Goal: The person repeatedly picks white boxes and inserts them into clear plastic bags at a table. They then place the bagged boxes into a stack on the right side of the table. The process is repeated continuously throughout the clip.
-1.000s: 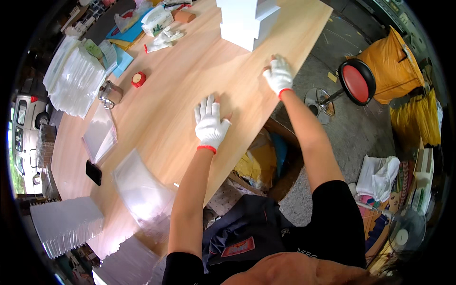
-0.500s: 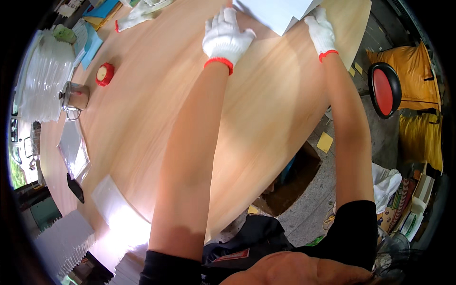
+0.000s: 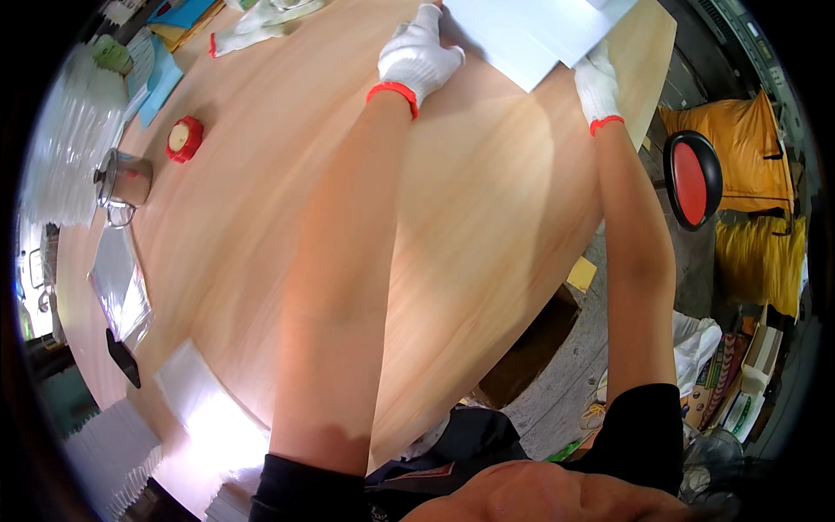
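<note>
1. Currently, a person wearing white gloves with red cuffs is leaning over a pale wood desk (image 3: pixel 470 235), both arms stretching toward its far part.
2. A white stack (image 3: pixel 509 39) of flat, sheet-like pieces is lying at the top of the view, one corner pointing back toward the person; its far end is running out of sight.
3. The left hand (image 3: pixel 420 56) is resting close by the stack's left edge, its fingers bunching together and pointing away, the thumb sticking out toward the stack. Whether it is pressing or pinching, I cannot tell.
4. The right hand (image 3: pixel 597 84) is sitting at the stack's right side, its fingers partly hiding behind an overhanging piece, so I cannot tell their grip.
5. As for progress, getting both hands to the stack is looking done. Nothing is showing the stack standing clear of the desk, so its handling is seeming unfinished; how much is left, the view is not revealing.
6. Over on the left, well apart from both hands, a clear plastic sheet (image 3: pixel 193 383), a shiny clear packet (image 3: pixel 120 274), a dark phone (image 3: pixel 123 358) and a lidded metal cup (image 3: pixel 130 180) are lying or standing untouched.
</note>
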Tool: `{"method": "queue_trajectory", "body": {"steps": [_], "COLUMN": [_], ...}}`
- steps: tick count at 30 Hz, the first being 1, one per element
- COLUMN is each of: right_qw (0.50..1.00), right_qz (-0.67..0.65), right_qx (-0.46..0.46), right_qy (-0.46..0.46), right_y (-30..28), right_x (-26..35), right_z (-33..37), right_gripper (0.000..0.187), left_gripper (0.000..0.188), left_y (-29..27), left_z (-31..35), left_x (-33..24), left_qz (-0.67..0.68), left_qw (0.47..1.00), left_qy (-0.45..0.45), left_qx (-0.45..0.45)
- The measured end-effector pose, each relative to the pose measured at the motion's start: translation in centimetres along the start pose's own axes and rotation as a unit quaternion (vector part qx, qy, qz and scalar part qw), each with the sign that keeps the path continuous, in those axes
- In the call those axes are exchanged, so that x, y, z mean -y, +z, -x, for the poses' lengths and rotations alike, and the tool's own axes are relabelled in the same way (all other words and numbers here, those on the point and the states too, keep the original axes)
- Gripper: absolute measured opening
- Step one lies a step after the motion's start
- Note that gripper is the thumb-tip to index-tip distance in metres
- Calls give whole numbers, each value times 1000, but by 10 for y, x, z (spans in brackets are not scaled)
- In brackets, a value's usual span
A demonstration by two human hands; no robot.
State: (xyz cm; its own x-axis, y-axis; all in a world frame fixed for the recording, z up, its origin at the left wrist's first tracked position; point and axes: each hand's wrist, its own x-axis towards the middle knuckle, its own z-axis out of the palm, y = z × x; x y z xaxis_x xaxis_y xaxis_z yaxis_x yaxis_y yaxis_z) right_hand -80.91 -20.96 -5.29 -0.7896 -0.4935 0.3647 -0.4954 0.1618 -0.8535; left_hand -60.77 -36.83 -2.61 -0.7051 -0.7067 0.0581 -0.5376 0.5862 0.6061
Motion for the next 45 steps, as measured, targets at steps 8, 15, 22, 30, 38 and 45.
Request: {"method": "queue_trajectory", "body": {"steps": [8,15,22,30,38,45], "right_qw": [1000,999,988,994,997,994], "right_qz": [1,39,147,111,68,68], "right_qx": [-1,-7,1,-5,31,68], "right_qy": [24,2,-44,4,-18,44], "right_y": [-6,-17,-26,-37,-61,-76], "right_x": [-9,-20,1,72,110,130], "right_z": [28,88,159,231,291,327], "right_gripper": [42,60,58,38,42,46], "left_gripper": [65,63,64,66,66,61], "left_y": [-11,-23,-26,-33,-34,-39], "left_z": [55,123,194,270,331,373], "left_x": [4,2,13,20,30,24], "left_qz": [-9,2,51,97,110,70], "left_qw": [1000,1000,997,990,986,982], "left_qy": [-22,-23,-30,-83,-101,-163], "left_qx": [-13,-5,-45,-59,-79,-65]}}
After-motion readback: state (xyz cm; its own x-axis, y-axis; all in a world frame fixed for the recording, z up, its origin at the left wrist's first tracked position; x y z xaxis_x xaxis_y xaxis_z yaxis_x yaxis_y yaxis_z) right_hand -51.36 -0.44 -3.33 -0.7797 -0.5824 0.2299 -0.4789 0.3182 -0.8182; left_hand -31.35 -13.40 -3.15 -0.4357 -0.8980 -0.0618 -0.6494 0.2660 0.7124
